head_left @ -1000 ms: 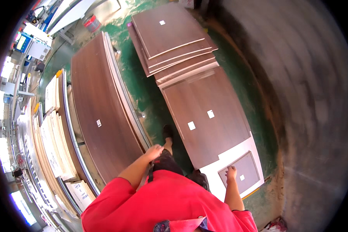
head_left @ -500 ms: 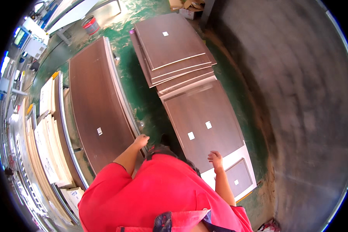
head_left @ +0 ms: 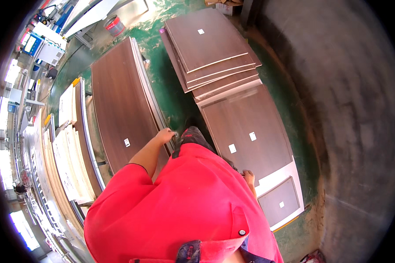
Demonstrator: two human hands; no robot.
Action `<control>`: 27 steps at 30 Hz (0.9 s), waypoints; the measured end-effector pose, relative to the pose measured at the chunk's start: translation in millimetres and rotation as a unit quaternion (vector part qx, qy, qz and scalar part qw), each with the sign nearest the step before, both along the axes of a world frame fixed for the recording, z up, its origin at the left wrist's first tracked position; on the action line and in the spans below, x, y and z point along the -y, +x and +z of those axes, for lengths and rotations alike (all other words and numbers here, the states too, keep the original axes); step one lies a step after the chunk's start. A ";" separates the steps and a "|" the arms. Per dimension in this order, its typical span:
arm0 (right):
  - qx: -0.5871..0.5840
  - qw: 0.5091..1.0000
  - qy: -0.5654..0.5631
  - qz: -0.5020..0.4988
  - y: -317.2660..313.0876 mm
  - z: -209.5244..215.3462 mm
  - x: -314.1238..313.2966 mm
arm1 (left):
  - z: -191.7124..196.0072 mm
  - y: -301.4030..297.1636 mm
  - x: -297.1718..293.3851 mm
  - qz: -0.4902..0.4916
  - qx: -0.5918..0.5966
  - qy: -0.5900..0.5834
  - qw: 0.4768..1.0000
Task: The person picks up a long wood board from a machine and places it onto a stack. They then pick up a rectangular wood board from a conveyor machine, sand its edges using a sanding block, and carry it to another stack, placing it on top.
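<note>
Beside the right edge of a long dark-brown board [head_left: 123,96], my left hand [head_left: 165,135] hangs with its fingers curled in, and I see nothing in them. My right hand [head_left: 249,176] is low by my hip, over the near part of a brown panel [head_left: 245,118] that carries two small white labels. My red shirt and the bend of that hand hide much of its fingers. A smaller brown panel [head_left: 276,199] with a white label lies on a white sheet [head_left: 297,184] just right of that hand.
Farther ahead stands a stack of brown panels [head_left: 206,39], its edges jutting unevenly. Pale boards [head_left: 72,162] lie on a metal-edged rack at left. A grey-and-red bucket [head_left: 114,26] stands on the green floor [head_left: 173,83]. A dark grey wall [head_left: 338,109] rises at right.
The view has shifted slightly, so boards and panels sit farther right. My left hand appears higher in the picture. My right hand, earlier with fingers apart, is now drawn closer to my body.
</note>
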State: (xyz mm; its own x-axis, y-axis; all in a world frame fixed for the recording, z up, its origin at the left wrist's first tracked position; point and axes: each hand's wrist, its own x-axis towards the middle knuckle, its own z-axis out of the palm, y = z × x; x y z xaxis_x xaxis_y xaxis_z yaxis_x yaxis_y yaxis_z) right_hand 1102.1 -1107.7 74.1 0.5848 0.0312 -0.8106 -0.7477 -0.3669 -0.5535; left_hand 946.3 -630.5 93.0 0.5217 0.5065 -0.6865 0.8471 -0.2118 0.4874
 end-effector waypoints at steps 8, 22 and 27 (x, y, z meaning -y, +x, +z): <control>-0.033 0.998 -0.057 0.017 62.3 16.9 -119.2 | -46.8 125.2 -169.3 0.044 0.100 -0.080 0.991; -0.046 0.972 -0.019 0.228 219.8 20.8 -515.0 | -236.3 346.4 -400.0 0.210 0.223 0.056 0.950; 0.019 0.978 -0.060 0.198 284.5 -49.3 -587.6 | -211.4 364.6 -378.7 0.259 0.153 0.011 0.953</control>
